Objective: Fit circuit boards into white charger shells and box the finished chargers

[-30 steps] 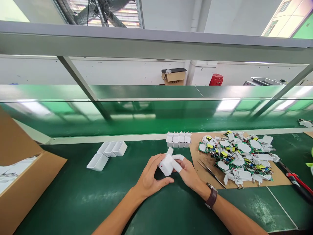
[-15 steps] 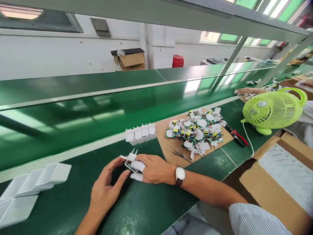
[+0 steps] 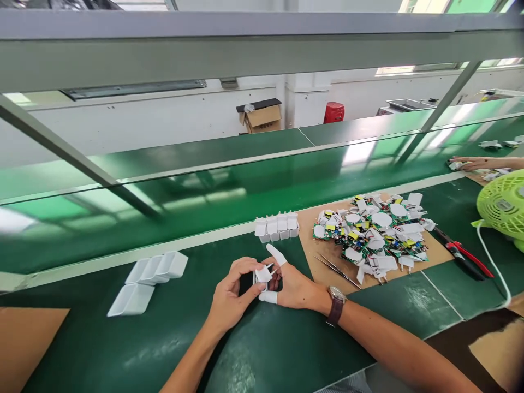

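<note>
Just above the green bench, my left hand (image 3: 236,292) grips a small white plug adapter (image 3: 263,274) between thumb and fingers. Its cap carries two pins that point up and to the right. Beside it is my right hand (image 3: 292,285), with white finger cots on thumb and index finger, both stretched apart. The curled fingers of that hand are close behind the adapter; whether they touch it is hard to see. A row of several white plug adapters (image 3: 277,226) stands beyond the hands, pins up.
Circuit boards with white caps (image 3: 372,229) are heaped on a brown cardboard sheet (image 3: 313,240), with tweezers (image 3: 338,270) in front. Red-black pliers (image 3: 464,254) and a green fan (image 3: 503,204) are at right. White empty housings (image 3: 131,297) lie left. A co-worker's hand (image 3: 470,162) works far right.
My view has swung left, so the bench things appear further right. My left hand has closed around the adapter, while my right thumb and index finger have come off it and spread.
</note>
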Demonstrator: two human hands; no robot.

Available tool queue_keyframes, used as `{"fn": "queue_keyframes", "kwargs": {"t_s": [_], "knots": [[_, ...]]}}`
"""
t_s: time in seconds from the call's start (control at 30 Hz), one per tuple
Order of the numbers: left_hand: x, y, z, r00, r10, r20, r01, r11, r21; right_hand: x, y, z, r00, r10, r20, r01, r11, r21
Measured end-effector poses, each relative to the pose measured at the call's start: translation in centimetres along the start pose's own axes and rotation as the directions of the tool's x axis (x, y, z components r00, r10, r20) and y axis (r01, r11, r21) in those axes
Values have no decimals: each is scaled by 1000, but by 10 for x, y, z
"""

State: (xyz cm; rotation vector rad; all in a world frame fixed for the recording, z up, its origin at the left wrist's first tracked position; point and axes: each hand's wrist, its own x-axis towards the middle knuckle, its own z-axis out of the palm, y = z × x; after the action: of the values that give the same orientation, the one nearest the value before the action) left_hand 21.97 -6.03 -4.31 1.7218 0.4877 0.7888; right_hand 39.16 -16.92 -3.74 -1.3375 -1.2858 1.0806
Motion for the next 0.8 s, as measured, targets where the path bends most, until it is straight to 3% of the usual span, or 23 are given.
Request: {"fn": "queue_keyframes", "kwargs": {"t_s": [0.1, 0.23, 0.3, 0.47, 0.6, 0.8], "knots": [[0, 3, -7, 997, 74, -5, -74, 997, 28, -2, 2, 1, 999, 32, -23, -33, 998, -59], [-1, 8, -13, 967, 149, 207, -175, 978, 114, -2, 9, 2, 999, -34, -19, 33, 999, -40], [0, 9, -13, 944, 201, 262, -245, 959, 144, -2, 9, 2, 999, -45, -7, 45, 998, -40], [0, 10, -9, 936, 287, 204, -333, 909, 251, -3, 4, 0, 1000, -19, 5, 19, 997, -79], [-1, 11, -13, 949, 247, 198, -303, 889, 342, -3, 3, 1, 1000, 20, -12, -21, 995, -97], [4, 22, -20, 944, 155, 291, -267, 877, 400, -3, 4, 1, 999, 33, -18, -34, 994, -99]]}}
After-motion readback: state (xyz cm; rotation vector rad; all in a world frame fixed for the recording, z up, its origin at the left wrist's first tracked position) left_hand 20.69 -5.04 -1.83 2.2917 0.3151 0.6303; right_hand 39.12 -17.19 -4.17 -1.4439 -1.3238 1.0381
